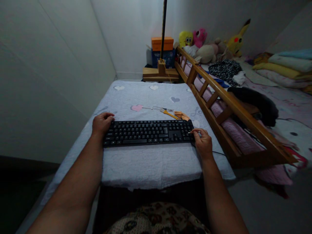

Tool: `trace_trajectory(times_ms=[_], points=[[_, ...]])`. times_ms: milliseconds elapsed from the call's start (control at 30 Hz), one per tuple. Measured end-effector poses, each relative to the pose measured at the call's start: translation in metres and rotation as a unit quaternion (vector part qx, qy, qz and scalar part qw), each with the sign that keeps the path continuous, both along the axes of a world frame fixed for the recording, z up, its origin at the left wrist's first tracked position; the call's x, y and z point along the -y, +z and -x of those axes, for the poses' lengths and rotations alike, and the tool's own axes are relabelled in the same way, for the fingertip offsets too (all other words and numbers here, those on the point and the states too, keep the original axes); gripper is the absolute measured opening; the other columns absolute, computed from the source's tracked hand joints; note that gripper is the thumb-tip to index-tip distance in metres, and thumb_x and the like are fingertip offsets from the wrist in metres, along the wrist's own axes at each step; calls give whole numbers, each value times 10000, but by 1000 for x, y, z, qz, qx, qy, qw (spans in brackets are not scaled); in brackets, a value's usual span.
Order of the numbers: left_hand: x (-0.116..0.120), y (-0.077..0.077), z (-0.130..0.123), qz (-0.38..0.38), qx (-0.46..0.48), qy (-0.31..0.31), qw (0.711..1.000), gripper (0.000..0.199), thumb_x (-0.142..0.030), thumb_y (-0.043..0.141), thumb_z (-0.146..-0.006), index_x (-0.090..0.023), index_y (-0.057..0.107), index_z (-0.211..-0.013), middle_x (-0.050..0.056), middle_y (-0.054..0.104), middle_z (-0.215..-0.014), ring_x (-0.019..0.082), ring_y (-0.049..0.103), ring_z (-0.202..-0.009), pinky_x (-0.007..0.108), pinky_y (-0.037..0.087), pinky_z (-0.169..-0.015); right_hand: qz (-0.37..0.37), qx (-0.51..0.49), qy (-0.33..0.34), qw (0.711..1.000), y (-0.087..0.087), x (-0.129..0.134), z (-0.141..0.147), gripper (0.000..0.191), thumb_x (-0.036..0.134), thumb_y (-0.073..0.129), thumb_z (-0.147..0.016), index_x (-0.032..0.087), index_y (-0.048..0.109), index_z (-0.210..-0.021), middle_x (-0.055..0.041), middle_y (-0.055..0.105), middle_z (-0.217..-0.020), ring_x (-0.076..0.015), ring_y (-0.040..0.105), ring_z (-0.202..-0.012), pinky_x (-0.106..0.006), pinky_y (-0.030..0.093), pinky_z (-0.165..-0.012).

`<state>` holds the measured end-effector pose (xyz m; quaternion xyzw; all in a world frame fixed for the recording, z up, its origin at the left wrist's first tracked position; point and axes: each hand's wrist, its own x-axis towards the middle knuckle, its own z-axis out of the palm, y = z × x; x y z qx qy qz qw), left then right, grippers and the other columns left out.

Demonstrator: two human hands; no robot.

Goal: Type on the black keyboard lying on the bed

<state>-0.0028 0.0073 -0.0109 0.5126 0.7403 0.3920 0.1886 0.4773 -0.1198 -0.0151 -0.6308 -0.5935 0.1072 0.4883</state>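
Observation:
A black keyboard (146, 132) lies flat across the cloth-covered table. My left hand (102, 123) grips its upper left corner, thumb towards the keys. At the right end, over the number keys, my right hand (202, 139) pinches a small thin light-coloured item (191, 132), too small to name. Behind the keyboard lie a yellow-handled brush (168, 113), a thin metal tool (147, 108) and a crumpled orange cloth (181, 115). A black cable (219, 153) runs off to the right from beneath my right hand.
The table's cloth (151, 165) is pale with hearts. A wooden bed rail (219, 94) borders it on the right, with bedding and plush toys beyond. At the back stand a wooden base (151, 74) with an upright pole (163, 29) and an orange box (162, 44).

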Motion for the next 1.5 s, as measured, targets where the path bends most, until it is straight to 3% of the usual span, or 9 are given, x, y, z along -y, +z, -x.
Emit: trace_trajectory(times_ms=[433,1067,1500], points=[[-3,-6,4,-7,1,-5,1000,270,-364,612,-651,-226,735,-848,31,728,-796,260,679,-817,368,547,-839,-18,-4,-27,999,-1,-1,-1,211,365,568,-912,235,726,-862,-60,748,-884,-267,673,-929,-417,507,-906],[1,0,0,-5,-1,-6,1000,233,-355,622,-655,-230,720,-825,35,734,-819,263,678,-839,363,544,-813,-18,2,-64,998,-1,-1,-1,225,382,550,-885,234,714,-848,-63,744,-860,-281,679,-920,-432,501,-899],[0,-1,0,-2,8,-6,1000,244,-362,614,-655,-234,721,-833,35,717,-786,263,669,-820,377,546,-844,-12,-3,-35,999,1,0,1,202,373,569,-899,240,714,-850,-58,743,-872,-270,666,-916,-418,509,-896]])
